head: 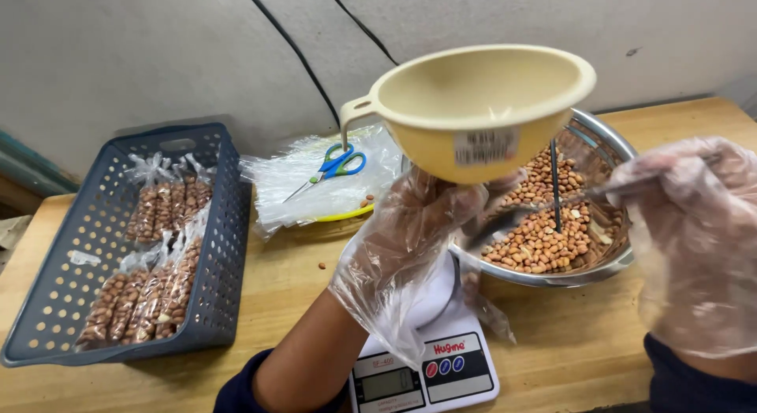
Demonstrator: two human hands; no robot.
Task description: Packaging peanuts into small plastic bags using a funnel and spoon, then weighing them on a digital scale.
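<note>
My left hand (410,231), in a loose clear plastic glove, holds up a beige plastic funnel (481,105) by its spout, above a small white kitchen scale (441,366); a clear bag seems to hang under the funnel. My right hand (694,239), also gloved, grips a metal spoon (512,216) whose bowl reaches into a steel bowl (623,145) of peanuts (544,239). A thin dark stick (556,188) stands in the peanuts.
A grey perforated basket (225,224) at the left holds several small bags of peanuts (150,287). Behind the funnel lies a stack of clear plastic bags (292,184) with blue-handled scissors (335,164) on top. A wooden table (576,342) and a grey wall with black cables surround these.
</note>
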